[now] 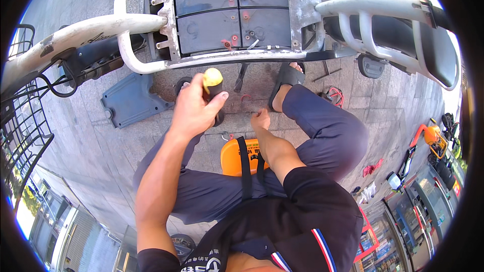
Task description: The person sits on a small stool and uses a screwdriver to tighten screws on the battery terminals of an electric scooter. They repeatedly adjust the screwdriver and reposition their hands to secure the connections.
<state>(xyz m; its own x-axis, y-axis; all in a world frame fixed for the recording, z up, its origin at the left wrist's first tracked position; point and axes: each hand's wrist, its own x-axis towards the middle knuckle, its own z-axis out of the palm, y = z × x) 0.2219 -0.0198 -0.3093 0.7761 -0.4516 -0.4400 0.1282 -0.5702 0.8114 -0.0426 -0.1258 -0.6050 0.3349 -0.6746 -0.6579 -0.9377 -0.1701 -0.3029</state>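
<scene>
My left hand [196, 106] is raised over the paving, its fingers wrapped round a dark cylinder with a rounded yellow end [213, 76]. The cylinder's kind does not show, and the palm hides part of it. Lower and to the right, my right hand [260, 119] is closed in a pinch above the ground. Whatever it holds, if anything, is too small to make out. Just beyond both hands lies a light metal vehicle frame [206, 60] with several dark grey battery blocks [206, 30] set in it. Red and pale loose leads [226, 45] rest on the blocks' near edge.
A grey plastic panel [133, 100] lies on the paving at the left. An orange stool [232, 157] is between my legs. A black wire basket [25, 136] stands far left. Red-handled pliers [335, 96] and an orange tool [434, 136] lie at the right.
</scene>
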